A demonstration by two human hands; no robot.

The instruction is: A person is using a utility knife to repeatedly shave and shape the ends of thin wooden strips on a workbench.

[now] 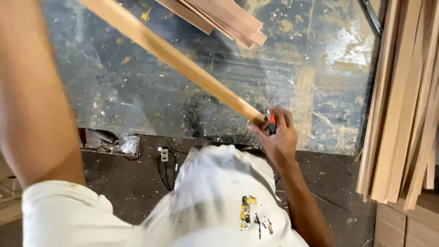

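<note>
A long light wooden strip (183,64) slants from the top left down to the middle of the view, over a scuffed dark work surface (151,100). My right hand (280,139) is at the strip's lower end, its fingers closed on a small red and black tool (271,120) pressed against that end. My left forearm (34,96) fills the left side, blurred, and rises out of the top of the view. The left hand itself is hidden beyond the edge. My white shirt (219,196) with a yellow and black print is below.
A thick bundle of pale wooden strips (402,100) leans along the right side. More strips (224,18) lie at the top centre. A small socket with a cable (164,154) sits on the dusty floor below the surface's front edge.
</note>
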